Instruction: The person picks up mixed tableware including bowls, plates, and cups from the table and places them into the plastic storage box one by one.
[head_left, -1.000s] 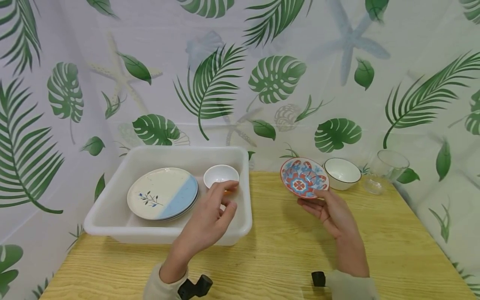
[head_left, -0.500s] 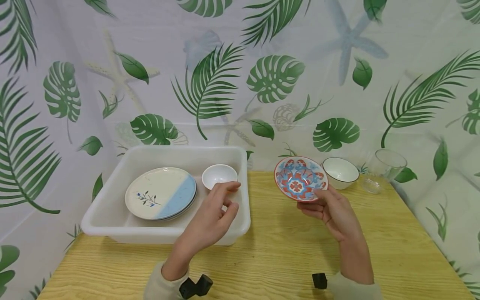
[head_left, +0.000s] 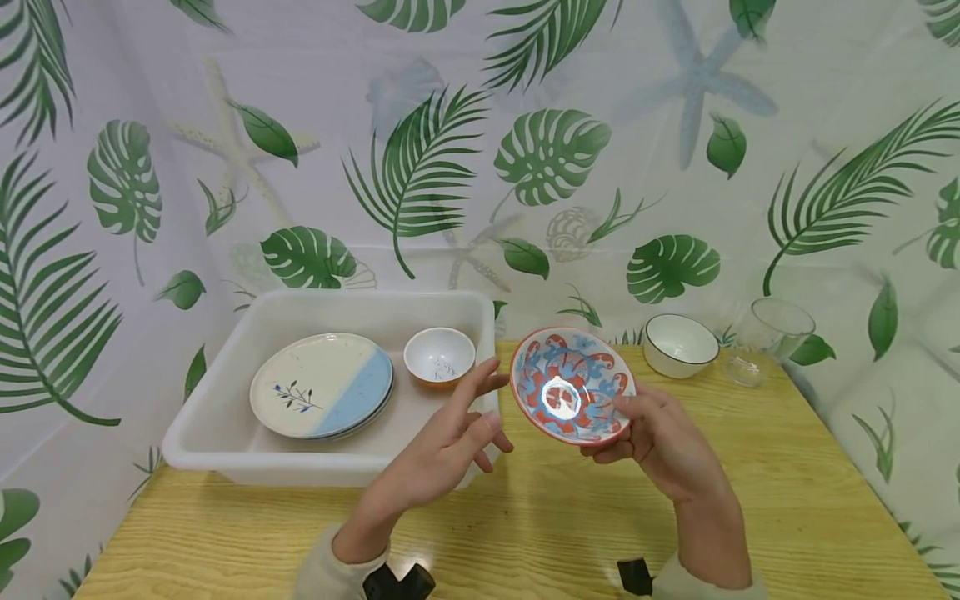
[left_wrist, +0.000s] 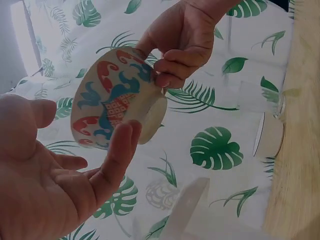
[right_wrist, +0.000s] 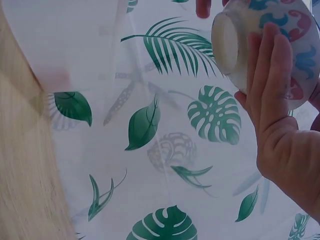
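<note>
My right hand (head_left: 647, 433) holds a small bowl (head_left: 573, 383) with a red and blue pattern, tilted toward me above the wooden table (head_left: 570, 533). Its thumb lies on the inner rim and its fingers (right_wrist: 272, 85) press the bowl's outside (right_wrist: 265, 30). My left hand (head_left: 480, 421) is open with fingers spread, right beside the bowl's left rim, above the right corner of the white tub (head_left: 217, 433). In the left wrist view a finger (left_wrist: 117, 155) reaches up to the bowl's outer wall (left_wrist: 112, 100); I cannot tell whether it touches.
The tub holds a cream and blue plate (head_left: 322, 385) and a small white bowl with an orange outside (head_left: 439, 355). A white bowl with a dark rim (head_left: 680, 343) and a clear glass on its side (head_left: 765, 337) sit at the table's back right. A leaf-print curtain hangs behind.
My right hand carried the patterned bowl left and toward me, tilting its inside up. My left hand left the small bowl in the tub, opened, and moved right to the patterned bowl.
</note>
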